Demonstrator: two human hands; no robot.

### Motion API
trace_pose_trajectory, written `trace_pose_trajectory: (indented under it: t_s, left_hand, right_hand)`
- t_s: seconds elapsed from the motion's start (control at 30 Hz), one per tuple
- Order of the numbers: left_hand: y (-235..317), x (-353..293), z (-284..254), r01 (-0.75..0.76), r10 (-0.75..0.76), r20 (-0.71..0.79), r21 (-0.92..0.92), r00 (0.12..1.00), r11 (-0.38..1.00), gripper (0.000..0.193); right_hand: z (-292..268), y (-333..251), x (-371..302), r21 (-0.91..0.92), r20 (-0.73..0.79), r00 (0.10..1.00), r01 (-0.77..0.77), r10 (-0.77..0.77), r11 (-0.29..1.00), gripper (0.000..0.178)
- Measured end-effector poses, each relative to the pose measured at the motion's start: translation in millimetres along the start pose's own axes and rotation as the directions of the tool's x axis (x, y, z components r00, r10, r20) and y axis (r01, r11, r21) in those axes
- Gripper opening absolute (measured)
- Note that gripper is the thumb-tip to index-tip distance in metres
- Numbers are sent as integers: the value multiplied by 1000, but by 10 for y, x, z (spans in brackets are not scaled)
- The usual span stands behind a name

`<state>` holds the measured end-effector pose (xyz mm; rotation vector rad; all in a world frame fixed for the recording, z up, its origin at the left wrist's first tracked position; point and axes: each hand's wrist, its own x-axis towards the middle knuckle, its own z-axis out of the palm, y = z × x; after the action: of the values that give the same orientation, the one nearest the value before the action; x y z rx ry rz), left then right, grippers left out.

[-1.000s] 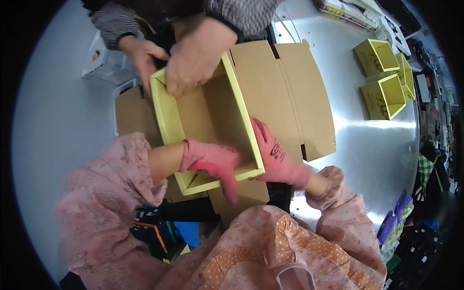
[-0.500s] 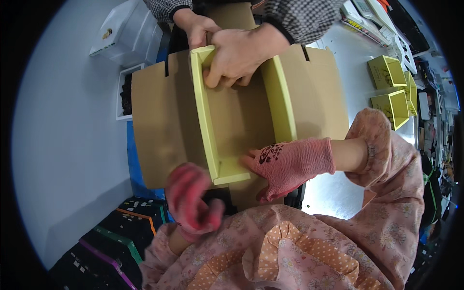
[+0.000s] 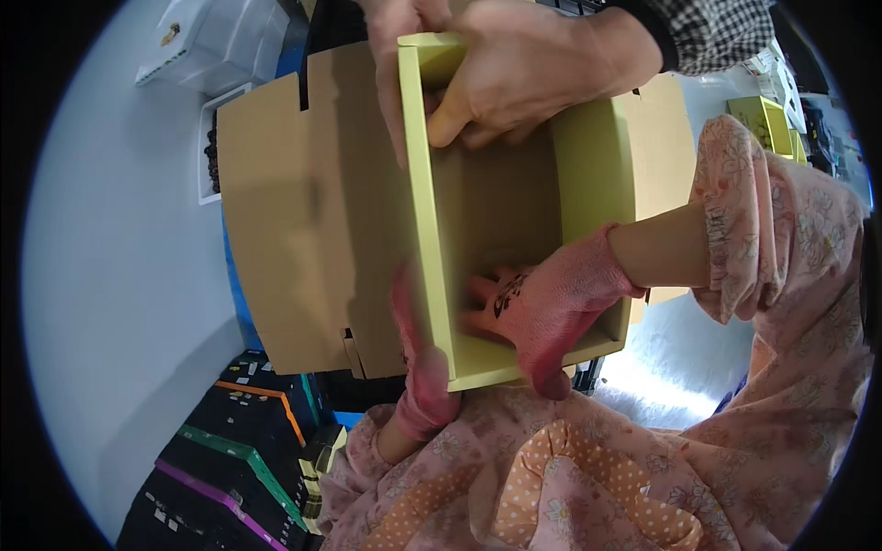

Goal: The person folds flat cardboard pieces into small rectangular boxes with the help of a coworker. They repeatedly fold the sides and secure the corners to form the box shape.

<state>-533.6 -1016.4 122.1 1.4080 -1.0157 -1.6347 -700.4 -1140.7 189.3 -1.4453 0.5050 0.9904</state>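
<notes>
A pale yellow rectangular box [image 3: 425, 211] is held above brown cardboard; brown shows between its walls. My left hand [image 3: 427, 386], in a pink-red glove, clasps the near left corner from outside, its fingers partly hidden behind the left wall. My right hand [image 3: 556, 298], gloved in pink with dark print, grips the near wall, fingers inside and thumb outside. At the far end, another person's hand [image 3: 533, 69] reaches over the box with curled fingers inside. That person's other hand [image 3: 390, 55] is at the far left corner.
Large cardboard flaps [image 3: 276, 220] spread beneath the box. Smaller yellow boxes [image 3: 767, 119] stand on the metal table [image 3: 671, 367] at right. A white bin [image 3: 211, 46] is at far left, with a black stack with coloured bands [image 3: 220, 450] at near left.
The yellow box has moved right and appears larger, nearer to me. My left hand has come onto its near left corner. My right hand has reached further inside. The other person's hands have shifted too.
</notes>
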Motion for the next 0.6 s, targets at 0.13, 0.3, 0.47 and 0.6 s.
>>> trace_pose_trajectory:
  t_s: [0.13, 0.3, 0.47, 0.6]
  left_hand:
    - [-196, 19, -16, -3, -2, -58, -97, 998, 995, 70]
    - [-154, 152, -406, -180, 176, -176, -7, 968, 984, 77]
    - [-217, 524, 137, -373, 393, -188, 132, 900, 918, 83]
    - [-268, 729, 430, -423, 467, -179, 239, 866, 874, 88]
  right_hand:
    - [-35, -93, -6, -94, 13, 1000, 25, -23, 995, 106]
    - [55, -129, -162, -107, -190, 977, 77, -96, 991, 81]
    - [66, -109, -224, -243, -149, 988, 13, -50, 970, 58]
    - [327, 197, -207, -207, -413, 876, 178, -251, 962, 56]
